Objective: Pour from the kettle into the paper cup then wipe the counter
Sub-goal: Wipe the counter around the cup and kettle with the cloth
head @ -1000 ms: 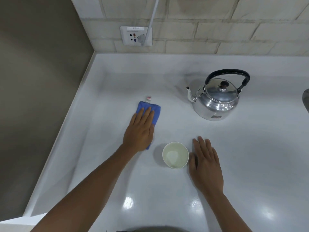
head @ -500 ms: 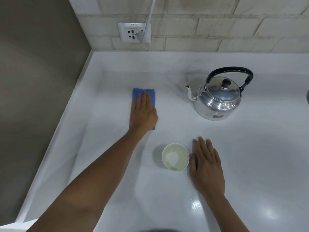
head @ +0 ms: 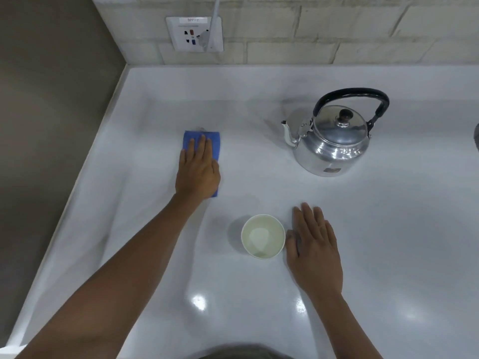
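Observation:
A shiny metal kettle (head: 331,141) with a black handle stands upright at the back right of the white counter (head: 259,81), spout pointing left. A white paper cup (head: 263,236) with clear liquid in it stands near the front centre. My left hand (head: 198,169) presses flat, fingers straight, on a folded blue cloth (head: 213,141) left of centre. My right hand (head: 315,251) rests flat on the counter, its thumb right beside the cup's right side.
A tiled wall with a socket plate (head: 194,33) and a plugged-in white cable (head: 213,19) runs along the back. A brown wall (head: 46,125) borders the counter's raised left edge. A dark object (head: 476,138) shows at the right frame edge.
My left hand has pushed the blue cloth away from me toward the back of the counter. The right hand, cup and kettle have stayed where they were.

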{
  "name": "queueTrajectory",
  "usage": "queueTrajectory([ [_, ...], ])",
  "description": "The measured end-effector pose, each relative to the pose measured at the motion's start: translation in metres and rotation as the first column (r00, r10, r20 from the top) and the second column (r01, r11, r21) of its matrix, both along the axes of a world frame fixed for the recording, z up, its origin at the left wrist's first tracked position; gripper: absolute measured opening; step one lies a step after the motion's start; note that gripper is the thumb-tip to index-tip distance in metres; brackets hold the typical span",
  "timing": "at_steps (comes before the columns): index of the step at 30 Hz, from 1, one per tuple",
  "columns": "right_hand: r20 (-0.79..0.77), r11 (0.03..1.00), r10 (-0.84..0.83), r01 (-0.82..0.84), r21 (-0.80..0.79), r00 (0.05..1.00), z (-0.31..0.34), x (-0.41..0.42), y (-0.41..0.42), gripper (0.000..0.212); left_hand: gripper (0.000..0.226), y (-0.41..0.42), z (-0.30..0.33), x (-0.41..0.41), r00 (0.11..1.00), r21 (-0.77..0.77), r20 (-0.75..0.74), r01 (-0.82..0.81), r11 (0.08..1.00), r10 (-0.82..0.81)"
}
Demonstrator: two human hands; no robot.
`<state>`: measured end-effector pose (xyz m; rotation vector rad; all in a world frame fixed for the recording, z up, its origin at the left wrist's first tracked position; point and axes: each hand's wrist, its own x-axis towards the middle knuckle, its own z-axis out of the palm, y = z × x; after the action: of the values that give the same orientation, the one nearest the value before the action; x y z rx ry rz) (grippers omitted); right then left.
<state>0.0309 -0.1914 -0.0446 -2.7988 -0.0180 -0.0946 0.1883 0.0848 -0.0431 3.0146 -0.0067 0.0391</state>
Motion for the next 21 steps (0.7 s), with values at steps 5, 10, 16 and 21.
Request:
queueTrajectory([
  [5, 0.02, 1.0, 0.009, -0.009, -0.009, 1.0, -0.003, 0.001, -0.002, 0.054, 0.059, -0.05, 0.0, -0.002, 0.958, 0.03, 0.095, 0.27, 0.962, -0.272],
  [10, 0.027, 1.0, 0.005, -0.005, 0.01, 1.0, -0.003, 0.001, -0.001, 0.054, 0.055, -0.024, -0.002, -0.023, 0.883, 0.038, 0.088, 0.46, 0.887, -0.461],
  [16, 0.016, 0.999, 0.005, -0.006, 0.051, 1.0, 0.0, 0.001, -0.002, 0.053, 0.062, -0.054, 0.005, -0.001, 0.985, -0.028, 0.009, 0.173, 0.985, -0.173],
  [21, 0.007, 0.987, -0.007, 0.006, 0.161, 1.0, 0.005, 0.004, -0.004, 0.051, 0.063, -0.075, 0.019, 0.003, 0.941, -0.343, -0.043, 0.302, 0.889, -0.336],
])
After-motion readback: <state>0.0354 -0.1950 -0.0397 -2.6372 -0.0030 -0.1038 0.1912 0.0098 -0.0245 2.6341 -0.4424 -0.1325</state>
